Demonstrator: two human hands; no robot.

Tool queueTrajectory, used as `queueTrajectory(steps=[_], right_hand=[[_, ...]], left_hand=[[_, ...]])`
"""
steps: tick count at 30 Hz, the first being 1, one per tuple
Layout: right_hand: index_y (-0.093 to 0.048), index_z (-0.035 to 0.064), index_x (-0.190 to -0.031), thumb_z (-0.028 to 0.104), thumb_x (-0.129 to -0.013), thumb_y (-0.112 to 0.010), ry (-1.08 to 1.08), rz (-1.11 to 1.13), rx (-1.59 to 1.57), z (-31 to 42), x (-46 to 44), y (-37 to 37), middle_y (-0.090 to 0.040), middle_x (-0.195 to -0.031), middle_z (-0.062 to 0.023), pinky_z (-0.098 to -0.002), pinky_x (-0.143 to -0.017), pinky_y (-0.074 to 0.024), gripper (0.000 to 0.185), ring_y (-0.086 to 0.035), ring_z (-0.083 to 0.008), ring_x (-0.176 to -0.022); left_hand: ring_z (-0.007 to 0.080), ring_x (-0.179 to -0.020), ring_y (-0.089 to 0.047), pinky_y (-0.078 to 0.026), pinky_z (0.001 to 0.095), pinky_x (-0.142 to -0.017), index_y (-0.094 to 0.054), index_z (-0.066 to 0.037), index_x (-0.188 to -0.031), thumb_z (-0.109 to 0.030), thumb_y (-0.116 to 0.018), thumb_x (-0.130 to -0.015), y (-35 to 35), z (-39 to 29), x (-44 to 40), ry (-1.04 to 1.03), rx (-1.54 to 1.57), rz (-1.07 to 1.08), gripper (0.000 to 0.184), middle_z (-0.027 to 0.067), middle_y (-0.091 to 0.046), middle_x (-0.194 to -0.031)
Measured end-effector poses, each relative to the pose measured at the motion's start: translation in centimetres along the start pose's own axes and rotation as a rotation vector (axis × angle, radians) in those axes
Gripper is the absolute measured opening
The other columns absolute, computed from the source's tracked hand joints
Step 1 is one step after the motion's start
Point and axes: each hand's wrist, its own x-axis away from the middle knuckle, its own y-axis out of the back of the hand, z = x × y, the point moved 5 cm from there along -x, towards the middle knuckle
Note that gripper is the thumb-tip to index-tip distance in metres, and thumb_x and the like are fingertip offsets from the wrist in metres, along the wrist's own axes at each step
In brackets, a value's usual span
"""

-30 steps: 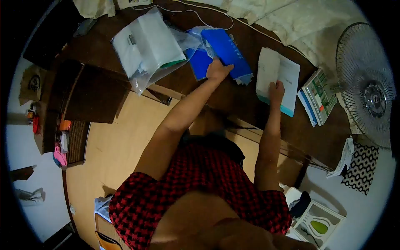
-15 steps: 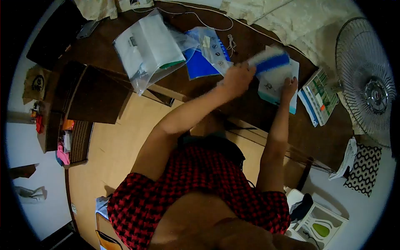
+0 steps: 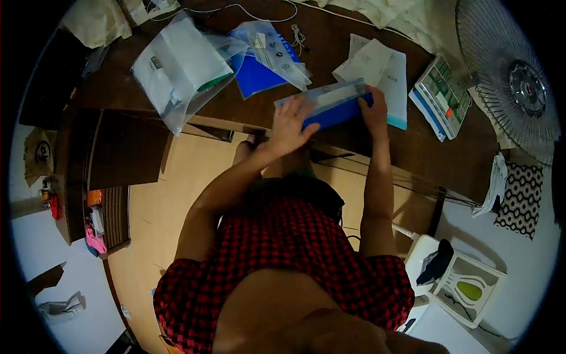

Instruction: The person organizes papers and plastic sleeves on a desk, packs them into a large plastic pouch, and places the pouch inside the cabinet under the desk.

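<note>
A flat blue packet with a clear plastic strip along its far side is tilted over the front of the brown desk. My right hand grips its right end, thumb on the near face. At the left end, my left hand touches the packet with its fingers spread and its thumb apart. Behind the packet lie pale printed papers and a white, blue-edged sheet or sleeve. Left of these rests a blue folder, partly under a clear printed plastic bag.
A large clear bag of white contents lies on the left of the desk. A coiled white cable sits at the back. To the right are a green-and-white boxed item and a fan.
The blue packet has come down and toward me from over the papers. My right hand has left the papers and taken its right end; my left hand's fingers have spread. The view has shifted.
</note>
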Motion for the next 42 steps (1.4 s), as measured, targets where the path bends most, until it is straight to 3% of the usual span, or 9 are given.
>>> queueTrajectory(steps=[11, 17, 19, 29, 32, 34, 38, 41, 42], right_hand=[[-0.051, 0.0097, -0.104, 0.003, -0.068, -0.058, 0.126, 0.346, 0.012, 0.6, 2.5, -0.5, -0.042, -0.112, -0.0114, -0.0403, -0.091, -0.0304, 0.038, -0.038, -0.0320, -0.107], [-0.052, 0.0123, -0.092, -0.008, -0.058, -0.052, 0.349, -0.009, 0.206, 1.5, 2.9, 0.6, -0.045, -0.105, -0.0102, -0.0442, -0.090, -0.0255, 0.040, -0.039, -0.0315, -0.108], [-0.052, 0.0125, -0.088, -0.010, -0.057, -0.052, 0.292, -0.069, 0.346, 2.3, 3.8, 1.1, -0.046, -0.104, -0.0098, -0.0457, -0.088, -0.0259, 0.038, -0.037, -0.0317, -0.111], [-0.049, 0.0123, -0.103, -0.006, -0.066, -0.051, -0.081, 0.241, 0.558, 2.5, 5.0, -0.3, -0.043, -0.115, -0.0114, -0.0539, -0.095, -0.0182, 0.042, -0.027, -0.0332, -0.121], [-0.050, 0.0084, -0.104, 0.001, -0.072, -0.051, 0.104, -0.019, 0.428, 4.7, 4.4, -0.1, -0.044, -0.114, -0.0123, -0.0504, -0.092, -0.0260, 0.033, -0.035, -0.0344, -0.115], [-0.050, 0.0042, -0.102, 0.008, -0.077, -0.051, 0.042, -0.032, -0.152, 5.9, 4.2, -0.3, -0.049, -0.108, -0.0130, -0.0449, -0.086, -0.0341, 0.025, -0.043, -0.0348, -0.104], [-0.051, 0.0022, -0.100, 0.014, -0.079, -0.052, 0.184, -0.100, 0.103, 7.2, 4.4, -1.5, -0.052, -0.101, -0.0145, -0.0391, -0.079, -0.0392, 0.024, -0.048, -0.0338, -0.093], [-0.052, 0.0020, -0.101, 0.016, -0.079, -0.054, 0.015, -0.094, -0.166, 8.9, 4.5, -1.0, -0.053, -0.101, -0.0139, -0.0375, -0.078, -0.0399, 0.026, -0.049, -0.0292, -0.093], [-0.049, 0.0017, -0.104, 0.014, -0.079, -0.054, -0.296, 0.021, -0.732, 8.3, 4.6, -1.7, -0.054, -0.099, -0.0130, -0.0354, -0.074, -0.0422, 0.028, -0.052, -0.0259, -0.088]], left_hand=[[0.0284, -0.085, -0.048, -0.038, 0.0409, -0.072, -0.057, -0.011, -0.084, -0.018, -0.060, -0.070, -1.7, 6.0, -1.1, 0.290, 0.145, 0.208, 0.016, 0.0057, -0.053, -0.083], [0.0180, -0.062, -0.052, -0.042, 0.0290, -0.058, -0.054, -0.007, -0.078, -0.009, -0.055, -0.075, 0.5, 8.9, -1.8, 0.464, 0.428, -0.116, 0.004, 0.0057, -0.054, -0.066], [0.0087, -0.060, -0.047, -0.040, 0.0241, -0.057, -0.052, -0.004, -0.078, -0.009, -0.053, -0.078, 1.7, 9.3, -1.4, 0.498, 0.585, -0.219, 0.004, 0.0026, -0.051, -0.063], [0.0059, -0.062, -0.043, -0.037, 0.0202, -0.057, -0.051, -0.005, -0.082, -0.009, -0.052, -0.081, 6.0, 8.0, -2.7, 0.537, 0.812, -0.454, 0.004, -0.0016, -0.049, -0.069], [0.0056, -0.061, -0.043, -0.037, 0.0192, -0.056, -0.050, -0.006, -0.083, -0.008, -0.051, -0.082, 5.8, 7.1, -3.3, 0.582, 0.989, -0.499, 0.003, -0.0026, -0.049, -0.069], [0.0052, -0.060, -0.042, -0.036, 0.0184, -0.056, -0.050, -0.007, -0.082, -0.009, -0.053, -0.081, 5.5, 7.2, -3.5, 0.567, 1.219, -0.620, 0.004, -0.0030, -0.048, -0.069], [0.0049, -0.062, -0.041, -0.035, 0.0180, -0.056, -0.050, -0.008, -0.082, -0.010, -0.053, -0.082, 6.4, 6.9, -4.4, 0.501, 1.339, -0.608, 0.003, -0.0039, -0.046, -0.070], [0.0048, -0.062, -0.040, -0.035, 0.0182, -0.058, -0.052, -0.009, -0.084, -0.010, -0.052, -0.082, 6.4, 4.4, -3.8, 0.468, 1.082, -0.476, 0.002, -0.0044, -0.046, -0.071], [0.0080, -0.064, -0.043, -0.037, 0.0208, -0.059, -0.052, -0.008, -0.086, -0.010, -0.053, -0.082, 5.5, 2.7, -3.3, 0.393, 0.977, -0.284, 0.005, -0.0025, -0.049, -0.073]])
